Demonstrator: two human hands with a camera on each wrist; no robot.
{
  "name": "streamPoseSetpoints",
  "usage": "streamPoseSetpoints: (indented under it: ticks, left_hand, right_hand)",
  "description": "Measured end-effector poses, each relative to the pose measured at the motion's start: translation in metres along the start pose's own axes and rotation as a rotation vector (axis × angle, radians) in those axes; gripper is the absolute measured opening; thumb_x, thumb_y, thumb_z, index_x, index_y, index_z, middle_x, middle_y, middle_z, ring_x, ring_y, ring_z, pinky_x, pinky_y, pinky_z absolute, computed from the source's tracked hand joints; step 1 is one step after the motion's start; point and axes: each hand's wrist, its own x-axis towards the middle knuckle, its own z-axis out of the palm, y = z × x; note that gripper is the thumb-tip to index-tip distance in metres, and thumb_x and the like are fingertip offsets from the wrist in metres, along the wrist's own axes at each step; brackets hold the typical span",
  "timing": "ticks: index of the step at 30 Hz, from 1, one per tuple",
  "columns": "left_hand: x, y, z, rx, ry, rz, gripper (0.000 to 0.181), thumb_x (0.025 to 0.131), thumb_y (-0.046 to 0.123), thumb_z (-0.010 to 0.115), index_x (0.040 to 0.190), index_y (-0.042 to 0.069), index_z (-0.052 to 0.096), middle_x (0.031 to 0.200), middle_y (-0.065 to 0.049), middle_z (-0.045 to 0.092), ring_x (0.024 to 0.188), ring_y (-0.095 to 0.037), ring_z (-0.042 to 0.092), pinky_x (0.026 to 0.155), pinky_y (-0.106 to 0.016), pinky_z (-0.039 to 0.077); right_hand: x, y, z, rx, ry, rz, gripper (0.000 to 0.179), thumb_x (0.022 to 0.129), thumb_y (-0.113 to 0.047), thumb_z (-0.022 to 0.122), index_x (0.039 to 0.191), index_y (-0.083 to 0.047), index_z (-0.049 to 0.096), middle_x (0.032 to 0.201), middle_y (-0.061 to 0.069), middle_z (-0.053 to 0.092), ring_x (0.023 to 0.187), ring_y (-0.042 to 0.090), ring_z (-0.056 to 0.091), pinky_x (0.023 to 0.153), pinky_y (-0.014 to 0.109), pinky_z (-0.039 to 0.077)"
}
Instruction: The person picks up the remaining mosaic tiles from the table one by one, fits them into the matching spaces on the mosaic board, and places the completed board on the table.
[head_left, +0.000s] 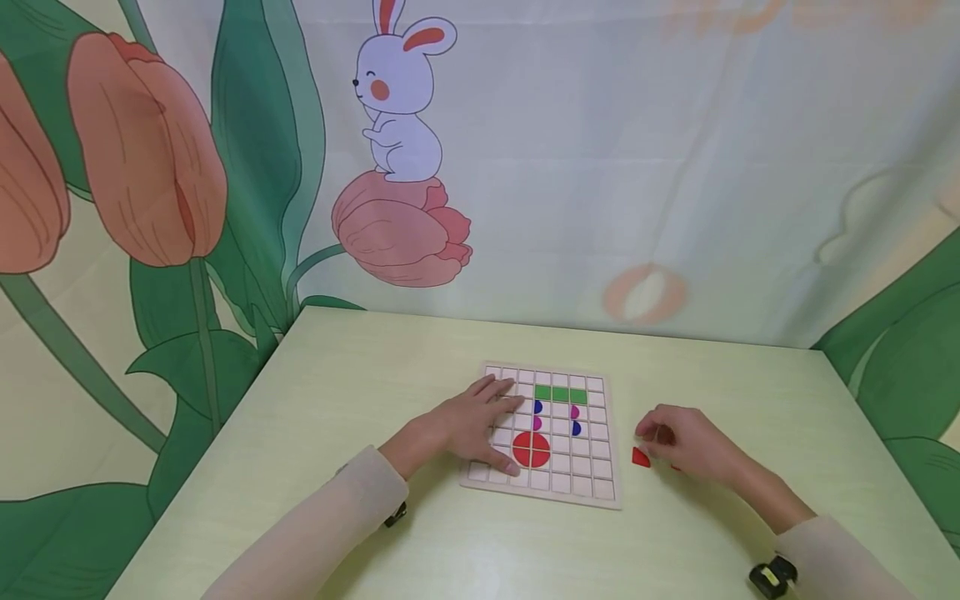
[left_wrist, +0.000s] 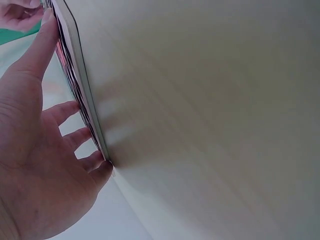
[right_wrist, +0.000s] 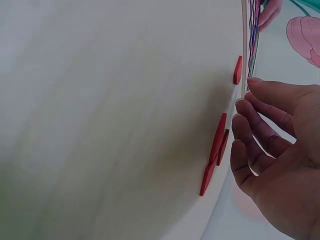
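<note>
A square wooden grid board (head_left: 558, 483) lies on the table. My left hand (head_left: 480, 421) rests over its left side with fingers spread, the thumb near its lower edge. On the board are three green squares (head_left: 560, 394) in a row, two blue half-circles (head_left: 576, 428), two pink half-circles (head_left: 575, 412) and a red circle (head_left: 540, 456) of quarter pieces. Right of the board, my right hand (head_left: 686, 442) hovers by a red piece (head_left: 641, 457), its fingers loosely bent with nothing seen between them. Several red pieces (right_wrist: 218, 137) lie on the table below that hand.
The pale table (head_left: 360, 367) extends on all sides of the board. Behind it hangs a curtain (head_left: 562, 167) printed with tulips and a rabbit. Dark wrist devices (head_left: 772, 577) sit at both sleeves.
</note>
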Motion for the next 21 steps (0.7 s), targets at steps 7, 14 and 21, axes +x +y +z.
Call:
streamPoseSetpoints:
  ticks: [7, 14, 21]
  left_hand:
    - [0.000, 0.001, 0.000, -0.003, 0.000, 0.006, 0.117, 0.077, 0.081, 0.075, 0.170, 0.029, 0.026, 0.179, -0.001, 0.008, 0.164, -0.030, 0.002, 0.130, -0.053, 0.020]
    - [0.000, 0.001, 0.000, -0.017, 0.004, 0.006, 0.117, 0.077, 0.080, 0.076, 0.170, 0.029, 0.027, 0.179, -0.001, 0.009, 0.164, -0.031, 0.002, 0.129, -0.054, 0.020]
    - [0.000, -0.001, 0.001, -0.020, 0.007, 0.005, 0.117, 0.077, 0.079, 0.077, 0.170, 0.029, 0.027, 0.179, -0.001, 0.009, 0.164, -0.031, 0.002, 0.129, -0.054, 0.021]
  right_hand:
    - [-0.018, 0.006, -0.006, -0.024, 0.056, -0.018, 0.015, 0.090, -0.005, 0.084, 0.102, -0.007, 0.077, 0.091, -0.006, 0.067, 0.083, 0.012, 0.061, 0.069, 0.025, 0.056]
    - [-0.025, 0.021, -0.012, -0.006, 0.100, 0.063, 0.016, 0.090, -0.007, 0.085, 0.103, -0.009, 0.077, 0.091, -0.004, 0.066, 0.084, 0.018, 0.059, 0.065, 0.024, 0.055]
    - [-0.024, 0.033, -0.011, 0.012, 0.119, 0.087, 0.019, 0.090, -0.007, 0.084, 0.107, -0.006, 0.075, 0.094, -0.001, 0.064, 0.083, 0.019, 0.060, 0.062, 0.025, 0.054]
